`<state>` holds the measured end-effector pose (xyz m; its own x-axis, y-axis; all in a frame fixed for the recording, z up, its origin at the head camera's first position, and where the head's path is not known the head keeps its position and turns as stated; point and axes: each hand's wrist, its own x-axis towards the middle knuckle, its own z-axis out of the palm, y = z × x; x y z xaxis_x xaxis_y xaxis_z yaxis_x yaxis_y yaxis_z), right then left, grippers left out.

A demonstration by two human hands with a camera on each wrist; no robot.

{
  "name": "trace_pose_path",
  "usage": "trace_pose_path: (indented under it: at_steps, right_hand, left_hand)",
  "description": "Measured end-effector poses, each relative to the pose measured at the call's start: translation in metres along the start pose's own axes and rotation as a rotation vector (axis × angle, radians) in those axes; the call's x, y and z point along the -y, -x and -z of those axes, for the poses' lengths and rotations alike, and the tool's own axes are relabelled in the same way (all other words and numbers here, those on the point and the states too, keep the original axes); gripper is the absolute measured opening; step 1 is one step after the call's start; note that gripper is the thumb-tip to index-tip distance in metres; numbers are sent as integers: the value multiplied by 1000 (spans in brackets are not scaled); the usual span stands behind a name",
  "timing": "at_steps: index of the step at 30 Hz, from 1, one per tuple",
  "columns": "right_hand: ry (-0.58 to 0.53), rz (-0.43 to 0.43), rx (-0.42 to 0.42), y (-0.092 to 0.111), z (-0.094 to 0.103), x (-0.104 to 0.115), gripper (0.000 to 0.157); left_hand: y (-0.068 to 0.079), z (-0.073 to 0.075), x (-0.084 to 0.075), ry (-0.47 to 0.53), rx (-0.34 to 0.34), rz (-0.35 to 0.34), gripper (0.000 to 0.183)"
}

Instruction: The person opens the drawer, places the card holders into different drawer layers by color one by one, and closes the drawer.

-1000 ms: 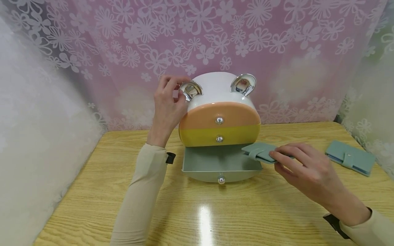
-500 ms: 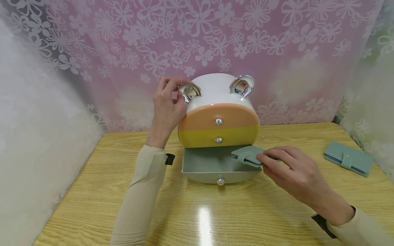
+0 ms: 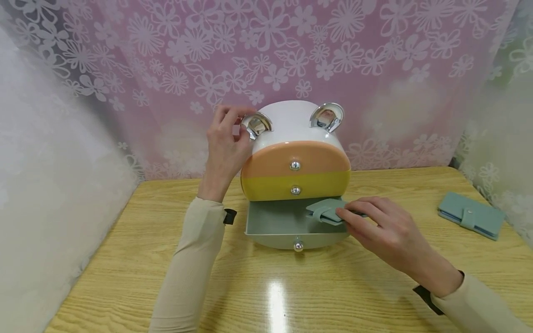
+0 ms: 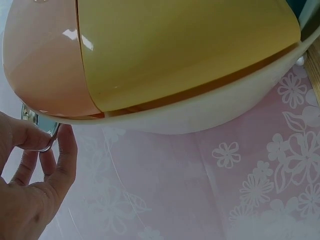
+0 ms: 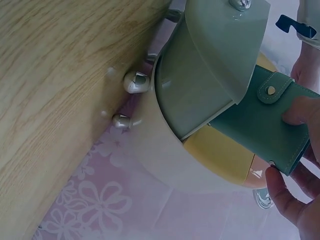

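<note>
A rounded white drawer box (image 3: 287, 115) with silver ears stands on the table. Its orange drawer (image 3: 270, 159) and yellow drawer (image 3: 266, 185) are closed, while the green bottom drawer (image 3: 266, 219) is pulled out. My left hand (image 3: 226, 143) grips the left silver ear (image 3: 259, 124) between thumb and fingers; the left wrist view shows this pinch too. With thumb and fingertips my right hand (image 3: 387, 231) holds a green wallet (image 3: 326, 210) by one end. The wallet's strap end hangs over the right part of the open drawer. A snap strap (image 5: 272, 91) shows in the right wrist view.
A second green wallet (image 3: 472, 215) with a strap lies on the wooden table (image 3: 187, 296) at the right. Behind the box hangs a pink flowered curtain (image 3: 175, 55). The open drawer's silver knob (image 3: 298, 246) points toward the front.
My right hand has moved left with the wallet, bringing it from the drawer's right edge to over the drawer. My left hand stays on the ear.
</note>
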<state>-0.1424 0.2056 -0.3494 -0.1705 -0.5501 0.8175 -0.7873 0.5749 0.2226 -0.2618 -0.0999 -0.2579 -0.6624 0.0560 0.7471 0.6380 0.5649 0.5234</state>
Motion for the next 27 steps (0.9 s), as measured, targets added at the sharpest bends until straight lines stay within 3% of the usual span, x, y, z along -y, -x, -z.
trace_pose_path:
  at_steps: [15,27]
  right_hand:
    - [-15,26,30,1,-16,-3,35]
    - [35,41,106,4,-25,-8,39]
  left_hand:
    - [1,1,-1,4,-6,2,33]
    - [0,0,1,14,-7,-7,33]
